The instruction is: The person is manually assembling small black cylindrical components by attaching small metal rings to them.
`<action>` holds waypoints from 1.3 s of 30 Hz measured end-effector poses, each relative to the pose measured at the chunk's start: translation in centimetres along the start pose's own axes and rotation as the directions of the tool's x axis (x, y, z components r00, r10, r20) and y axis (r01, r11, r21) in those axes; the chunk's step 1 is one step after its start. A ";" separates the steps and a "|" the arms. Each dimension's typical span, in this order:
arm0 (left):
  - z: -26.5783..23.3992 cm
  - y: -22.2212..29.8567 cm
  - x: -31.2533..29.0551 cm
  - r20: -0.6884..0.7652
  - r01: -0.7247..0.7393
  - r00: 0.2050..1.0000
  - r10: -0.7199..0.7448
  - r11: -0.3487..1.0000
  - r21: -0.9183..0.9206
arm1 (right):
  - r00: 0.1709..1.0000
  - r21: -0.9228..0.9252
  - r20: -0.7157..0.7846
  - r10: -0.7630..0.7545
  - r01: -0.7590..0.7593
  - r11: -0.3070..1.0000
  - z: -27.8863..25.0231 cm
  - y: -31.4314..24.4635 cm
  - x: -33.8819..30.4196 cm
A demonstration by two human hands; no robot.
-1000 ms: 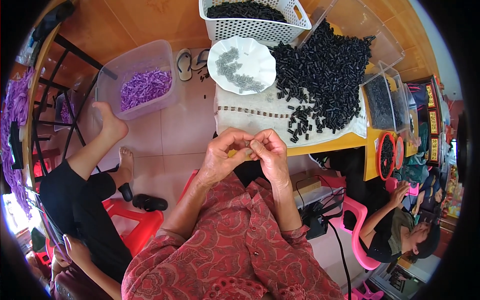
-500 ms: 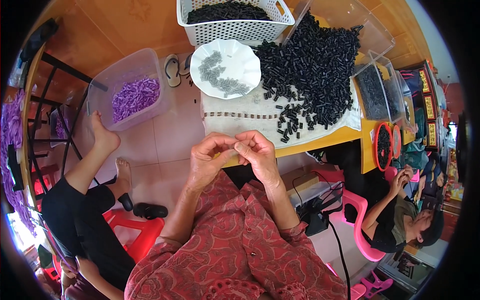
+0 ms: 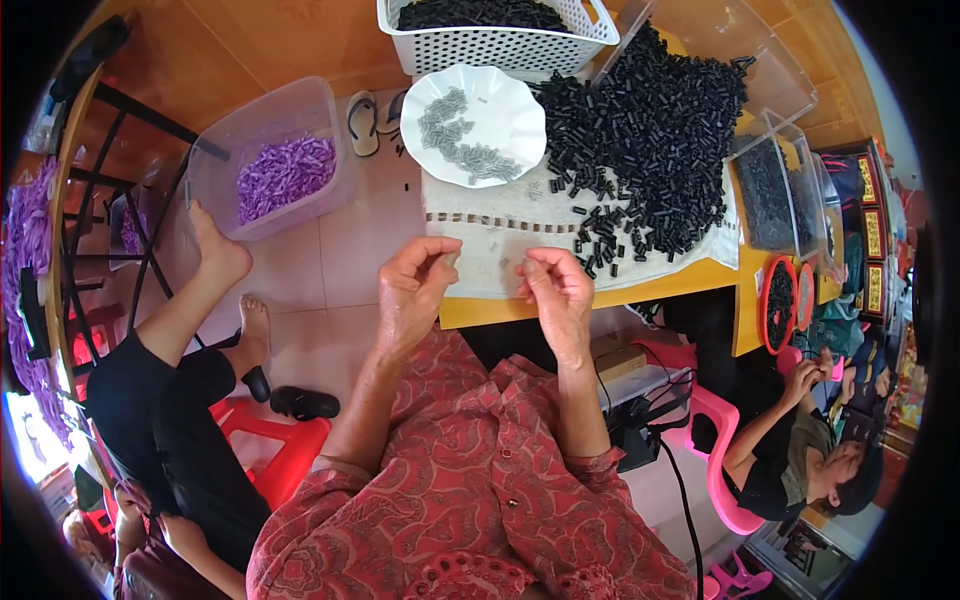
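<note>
My left hand [image 3: 415,290] is closed in a pinch at the front left edge of the white cloth [image 3: 470,270]. Thumb and forefinger of my right hand [image 3: 560,300] also press together, a short way to the right. Whatever sits between the fingertips of either hand is too small to make out. Beyond my hands, a white scalloped plate [image 3: 510,112] holds small clear tube-like pieces [image 3: 485,160]. To its right spreads a large heap of short black tubular pieces [image 3: 640,140], with loose ones scattered along its near side.
A white perforated basket [image 3: 500,48] of black pieces stands at the back. Clear boxes [image 3: 775,190] and a red round tray [image 3: 780,305] are on the right. A translucent tub [image 3: 335,175] with purple pieces sits left. People sit on both sides.
My hands were together at the fingertips and have moved apart, the left staying left and the right going right. The view has shifted slightly, moving the table things rightward and up.
</note>
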State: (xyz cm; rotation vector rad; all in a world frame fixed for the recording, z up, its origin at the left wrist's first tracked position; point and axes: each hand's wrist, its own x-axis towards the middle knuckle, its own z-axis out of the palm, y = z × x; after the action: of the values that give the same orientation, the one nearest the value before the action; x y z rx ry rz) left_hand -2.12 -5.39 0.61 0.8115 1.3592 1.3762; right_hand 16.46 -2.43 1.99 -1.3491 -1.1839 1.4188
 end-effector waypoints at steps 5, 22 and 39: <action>-0.3 -0.3 0.3 0.007 -0.190 0.980 0.196 0.936 0.296 | 0.999 0.000 -0.036 -0.030 0.030 1.000 -0.7 0.3 0.1; 4.6 -0.7 0.3 0.323 -0.514 0.833 0.450 0.410 0.754 | 0.998 -0.094 -0.045 -0.041 0.037 0.995 -1.0 0.9 -0.5; 3.8 -0.2 0.2 0.407 -0.565 0.806 0.429 0.357 0.744 | 0.994 -0.152 -0.029 -0.104 0.099 0.983 -0.8 1.6 -0.3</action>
State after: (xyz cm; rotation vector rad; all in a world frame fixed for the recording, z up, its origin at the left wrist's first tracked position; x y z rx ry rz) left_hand 1.38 -4.05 0.95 2.1227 1.7465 0.9503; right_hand 17.31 -3.04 0.51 -1.3902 -1.3385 1.2485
